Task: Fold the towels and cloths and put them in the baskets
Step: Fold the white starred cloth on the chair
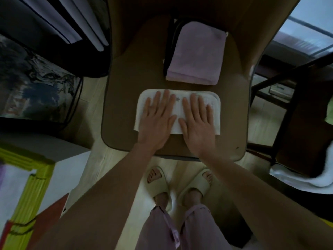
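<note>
On the white towel (177, 112), left hand (155, 121) and right hand (197, 123) press flat.

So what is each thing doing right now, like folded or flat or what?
small white cloth: folded, flat on the brown table, under both hands
lilac towel: folded, partly lying on a black basket
left hand: flat, pressing the cloth
right hand: flat, pressing the cloth
</note>
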{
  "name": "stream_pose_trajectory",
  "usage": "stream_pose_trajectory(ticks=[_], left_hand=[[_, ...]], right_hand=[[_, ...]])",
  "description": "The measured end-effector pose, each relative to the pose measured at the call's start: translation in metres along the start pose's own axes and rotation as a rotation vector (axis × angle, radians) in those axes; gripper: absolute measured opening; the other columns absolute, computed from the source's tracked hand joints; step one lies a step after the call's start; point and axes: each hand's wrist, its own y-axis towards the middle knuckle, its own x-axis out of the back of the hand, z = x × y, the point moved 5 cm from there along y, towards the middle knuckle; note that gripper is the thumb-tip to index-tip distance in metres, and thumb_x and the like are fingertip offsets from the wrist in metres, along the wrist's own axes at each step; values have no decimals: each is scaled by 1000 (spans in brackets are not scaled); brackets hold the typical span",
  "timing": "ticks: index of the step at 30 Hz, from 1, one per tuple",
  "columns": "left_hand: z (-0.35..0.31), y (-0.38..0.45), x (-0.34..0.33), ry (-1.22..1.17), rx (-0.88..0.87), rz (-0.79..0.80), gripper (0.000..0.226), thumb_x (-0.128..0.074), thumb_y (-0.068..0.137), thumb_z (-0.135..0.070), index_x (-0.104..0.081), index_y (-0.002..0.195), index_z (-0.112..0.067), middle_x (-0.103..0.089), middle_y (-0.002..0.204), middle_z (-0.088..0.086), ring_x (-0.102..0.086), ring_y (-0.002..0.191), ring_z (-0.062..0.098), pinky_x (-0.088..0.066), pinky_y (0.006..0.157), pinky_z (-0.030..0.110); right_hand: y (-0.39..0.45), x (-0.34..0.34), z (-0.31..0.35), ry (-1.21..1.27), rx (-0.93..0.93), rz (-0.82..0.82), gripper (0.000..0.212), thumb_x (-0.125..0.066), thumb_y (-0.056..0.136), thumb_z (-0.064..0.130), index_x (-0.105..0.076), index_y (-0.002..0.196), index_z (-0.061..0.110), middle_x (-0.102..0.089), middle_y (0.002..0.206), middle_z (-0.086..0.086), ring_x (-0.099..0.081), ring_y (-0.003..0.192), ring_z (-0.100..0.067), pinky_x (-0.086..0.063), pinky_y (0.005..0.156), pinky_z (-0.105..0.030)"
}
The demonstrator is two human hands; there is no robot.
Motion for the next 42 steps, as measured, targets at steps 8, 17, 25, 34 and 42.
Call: stream_pose_trajectory(ticks=[8, 17, 25, 34, 42], left_hand=[[71, -7, 13, 10, 20, 2, 66, -19, 98, -54, -7, 154, -22, -2, 160, 8, 2, 147, 29, 2, 119, 49], [62, 1, 55, -133, 65, 175, 64, -18, 97, -51, -21, 151, -17, -17, 158, 9, -13, 146, 28, -12, 118, 46], [-84, 26, 124, -358, -80, 269, 27, -39, 100, -30, -63, 104, -19, -67, 100, 0, -62, 88, 20, -51, 77, 42], [-334, 108, 102, -393, -154, 524, 25, -39, 99, -24, -61, 108, -15, -65, 103, 6, -61, 98, 25, -48, 78, 33], [-443, 142, 97, -275, -201, 537, 24, -42, 100, -27, -56, 118, -19, -64, 97, 1, -62, 85, 17, -54, 78, 37]], right_hand=[[23, -11, 40, -1, -73, 30, 64, -25, 100, 50, -9, 154, 20, -1, 161, -12, 3, 148, -27, -2, 121, -44], [15, 26, 12, 94, -38, 165, 64, -11, 98, 50, -10, 154, 18, -5, 161, -8, 0, 148, -21, 0, 120, -42], [-58, 121, -113, 298, -294, 15, 33, -31, 99, 31, -58, 106, 12, -59, 96, -5, -56, 91, -25, -44, 86, -40], [-150, 210, -358, 250, -651, -194, 21, -54, 94, 16, -61, 111, 6, -63, 106, -15, -57, 101, -32, -43, 87, -41], [-131, 218, -505, 506, -890, -255, 55, -61, 91, 25, -43, 137, 3, -49, 136, -17, -44, 126, -32, -36, 98, -36]])
